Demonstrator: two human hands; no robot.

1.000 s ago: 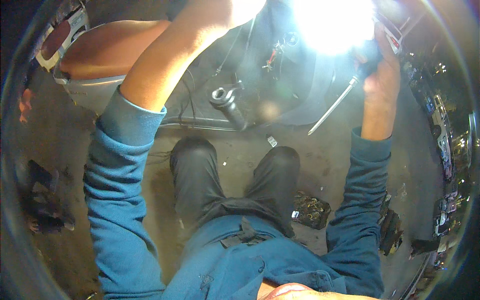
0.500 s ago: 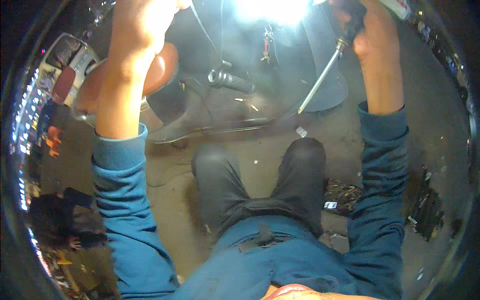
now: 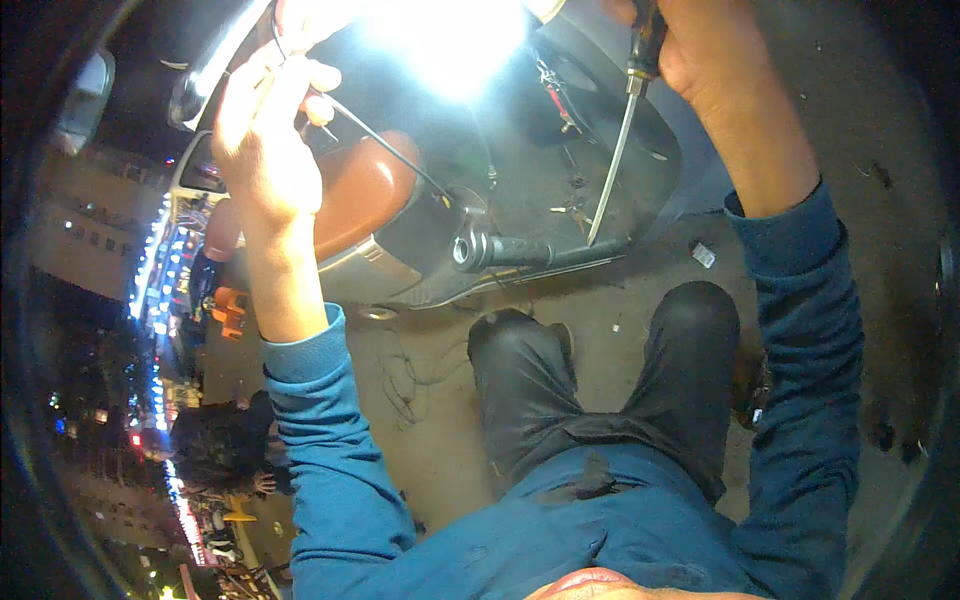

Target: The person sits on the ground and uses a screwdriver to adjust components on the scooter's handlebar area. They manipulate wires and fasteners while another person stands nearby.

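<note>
My left hand [image 3: 262, 135], up at the upper left, pinches a thin dark cable [image 3: 378, 133] that hangs toward the scooter's footboard. In my right hand [image 3: 705, 55] at the top right is a screwdriver [image 3: 616, 155], its black handle gripped and long shaft pointing down beside a black cylindrical grip [image 3: 505, 250] on the scooter's floor panel. A red-and-silver bunch of small parts [image 3: 558, 100] hangs below a glaring white light, which hides what lies at the top centre. The brown seat [image 3: 365, 180] is behind my left wrist.
The scooter's lower edge [image 3: 430, 292] runs above my knees. Loose wires [image 3: 400, 385] and a small pale packet [image 3: 703, 254] lie on the ground. A crouched person in dark clothes [image 3: 220, 445] is at the lower left, with an orange object [image 3: 230, 312] and strings of lights beyond.
The view has swung, shifting scooter and knees rightward. My left hand now shows more fully with the cable between its fingers. The screwdriver has become more upright, its tip nearer the floor panel in the picture.
</note>
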